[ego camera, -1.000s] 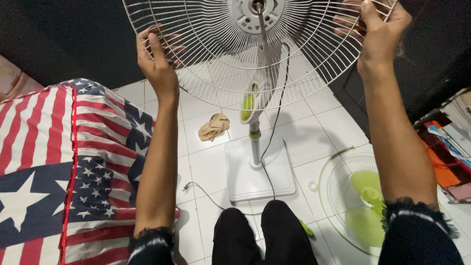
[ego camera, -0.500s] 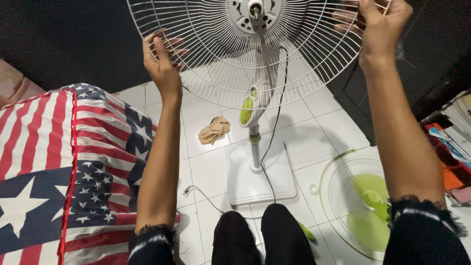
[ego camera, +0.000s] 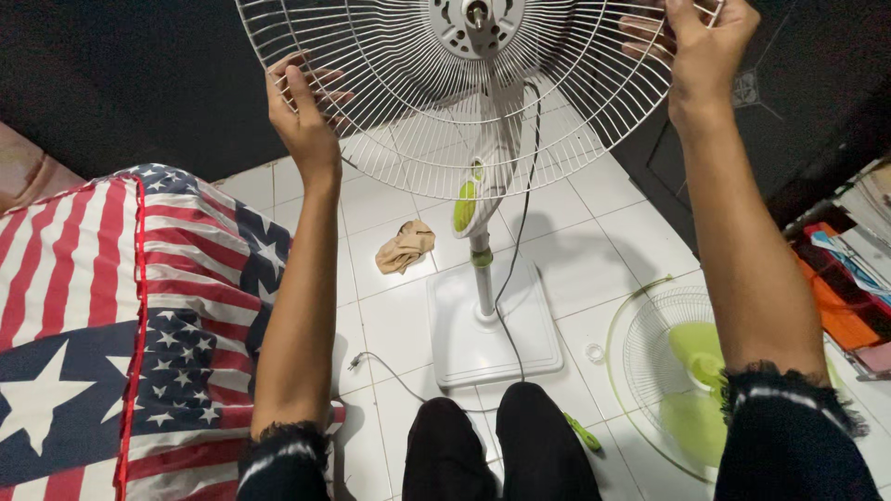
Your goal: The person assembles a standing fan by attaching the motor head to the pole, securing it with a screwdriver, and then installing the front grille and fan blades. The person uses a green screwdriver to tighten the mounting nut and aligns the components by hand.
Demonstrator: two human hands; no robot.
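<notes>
Up on the fan stand (ego camera: 483, 278), your left hand (ego camera: 302, 121) and right hand (ego camera: 701, 51) each close around the wire guard's (ego camera: 408, 111) rim, probably light, springy and easily bent.

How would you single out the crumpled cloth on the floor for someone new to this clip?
Start at the white pedestal fan's square base on the tiled floor. Just up and left of it, below the wire guard, lies the crumpled cloth. It is the only tan, soft thing there, unlike the green blade in the other guard to the right.
</notes>
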